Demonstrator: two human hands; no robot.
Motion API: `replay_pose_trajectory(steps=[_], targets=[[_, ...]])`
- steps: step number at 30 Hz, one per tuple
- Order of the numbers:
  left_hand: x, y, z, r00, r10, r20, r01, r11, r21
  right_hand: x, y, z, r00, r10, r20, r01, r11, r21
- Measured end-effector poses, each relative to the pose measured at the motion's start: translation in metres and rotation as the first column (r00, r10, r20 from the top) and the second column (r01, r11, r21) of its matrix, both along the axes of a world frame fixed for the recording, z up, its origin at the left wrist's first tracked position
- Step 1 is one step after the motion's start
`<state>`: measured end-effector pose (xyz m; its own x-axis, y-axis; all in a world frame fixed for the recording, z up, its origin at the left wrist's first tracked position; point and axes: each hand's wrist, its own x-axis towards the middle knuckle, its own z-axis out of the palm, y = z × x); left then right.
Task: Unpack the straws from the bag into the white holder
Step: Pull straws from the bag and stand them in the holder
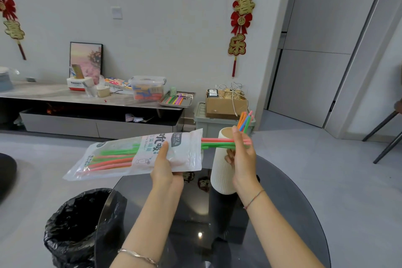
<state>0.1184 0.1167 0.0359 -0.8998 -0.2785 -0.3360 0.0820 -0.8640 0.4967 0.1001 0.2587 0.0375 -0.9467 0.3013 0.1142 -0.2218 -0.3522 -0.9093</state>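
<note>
My left hand [166, 165] grips the bag [134, 156] above the table [282, 213]; my right hand [242, 154] pinches pink and green straws [215, 143] sticking from its mouth, just before the white holder [221, 167]

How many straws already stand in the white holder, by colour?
Orange straws: 1
Blue straws: 1
Pink straws: 1
Green straws: 1
Total in the holder: 4, as far as the hand in front lets me see.
</note>
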Motion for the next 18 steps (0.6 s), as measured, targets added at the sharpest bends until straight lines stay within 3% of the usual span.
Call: replay_pose_trajectory(steps=[3, 8, 13, 18], targets=[[0.001, 0.007, -0.002, 1.000, -0.010, 0.016, 0.009, 0.999, 0.043, 0.003, -0.013, 0.000, 0.995, 0.102, -0.017, -0.103, 0.971, -0.216], [0.005, 0.020, 0.000, 0.999, -0.045, 0.018, 0.044, 0.997, 0.061, 0.005, -0.024, -0.001, 0.982, 0.174, -0.078, -0.185, 0.965, -0.185], [0.006, 0.016, 0.005, 0.999, -0.035, 0.026, 0.032, 0.996, 0.084, 0.003, -0.005, 0.009, 0.990, 0.060, -0.124, -0.087, 0.969, -0.232], [0.007, 0.021, 0.010, 0.997, -0.073, 0.022, 0.071, 0.992, 0.102, 0.001, -0.009, 0.016, 0.990, 0.093, -0.106, -0.116, 0.963, -0.241]])
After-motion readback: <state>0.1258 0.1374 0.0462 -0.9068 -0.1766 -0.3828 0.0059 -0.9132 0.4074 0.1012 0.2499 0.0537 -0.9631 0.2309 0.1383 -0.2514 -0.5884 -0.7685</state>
